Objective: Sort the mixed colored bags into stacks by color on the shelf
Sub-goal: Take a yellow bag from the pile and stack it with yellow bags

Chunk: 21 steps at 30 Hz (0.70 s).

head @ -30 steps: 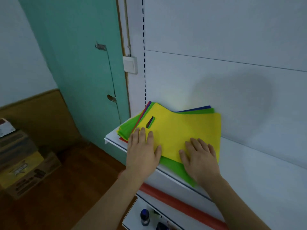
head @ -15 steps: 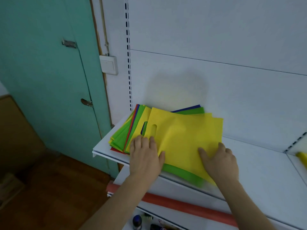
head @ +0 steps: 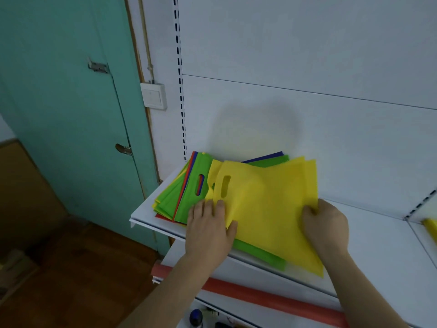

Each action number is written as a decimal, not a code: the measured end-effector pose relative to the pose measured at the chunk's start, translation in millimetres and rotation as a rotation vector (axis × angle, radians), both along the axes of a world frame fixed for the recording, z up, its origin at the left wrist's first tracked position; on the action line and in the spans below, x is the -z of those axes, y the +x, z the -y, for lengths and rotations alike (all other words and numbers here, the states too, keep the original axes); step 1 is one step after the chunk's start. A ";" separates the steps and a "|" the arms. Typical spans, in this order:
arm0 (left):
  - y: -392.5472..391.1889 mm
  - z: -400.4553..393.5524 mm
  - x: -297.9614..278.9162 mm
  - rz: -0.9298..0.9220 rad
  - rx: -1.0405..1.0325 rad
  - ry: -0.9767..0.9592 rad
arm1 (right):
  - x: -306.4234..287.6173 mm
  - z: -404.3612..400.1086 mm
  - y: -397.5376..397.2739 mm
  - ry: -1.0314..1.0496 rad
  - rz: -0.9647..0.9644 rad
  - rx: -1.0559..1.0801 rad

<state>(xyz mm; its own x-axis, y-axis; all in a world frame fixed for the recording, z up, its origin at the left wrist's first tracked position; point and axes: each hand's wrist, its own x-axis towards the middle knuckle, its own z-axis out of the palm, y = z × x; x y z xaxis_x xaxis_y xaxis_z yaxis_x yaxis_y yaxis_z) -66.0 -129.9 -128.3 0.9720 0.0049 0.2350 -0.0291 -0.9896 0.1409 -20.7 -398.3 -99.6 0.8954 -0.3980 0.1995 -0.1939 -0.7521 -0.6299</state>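
While the left grip, fingers straight, pins the mixed pile on the shelf, the right grip pinches the top yellow bag by its right edge, likely to peel it off alone.

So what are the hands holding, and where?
The right hand grips the top yellow bag by its right edge; the left hand presses flat on the pile.

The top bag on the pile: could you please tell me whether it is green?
No, the top bag is yellow, with a green bag showing beneath its near edge.
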 end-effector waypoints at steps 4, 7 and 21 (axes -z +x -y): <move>8.3 -8.5 -10.3 -0.010 0.005 -0.145 | -14.1 4.9 -0.1 0.067 0.166 -0.041; 24.3 -17.5 -22.5 0.055 -0.026 -0.318 | -22.1 8.7 -10.9 0.163 0.301 -0.109; 60.9 -21.3 -69.5 0.292 0.184 -1.230 | -21.4 14.7 -29.6 0.316 0.431 -0.031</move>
<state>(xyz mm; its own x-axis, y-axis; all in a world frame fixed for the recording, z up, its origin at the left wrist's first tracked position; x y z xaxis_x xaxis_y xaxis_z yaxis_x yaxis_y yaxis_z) -5.0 -108.6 -58.8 0.8947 0.2417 0.3756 -0.3358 -0.1904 0.9225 -50.3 -413.0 -78.2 0.7709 -0.4726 0.4269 0.1523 -0.5141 -0.8441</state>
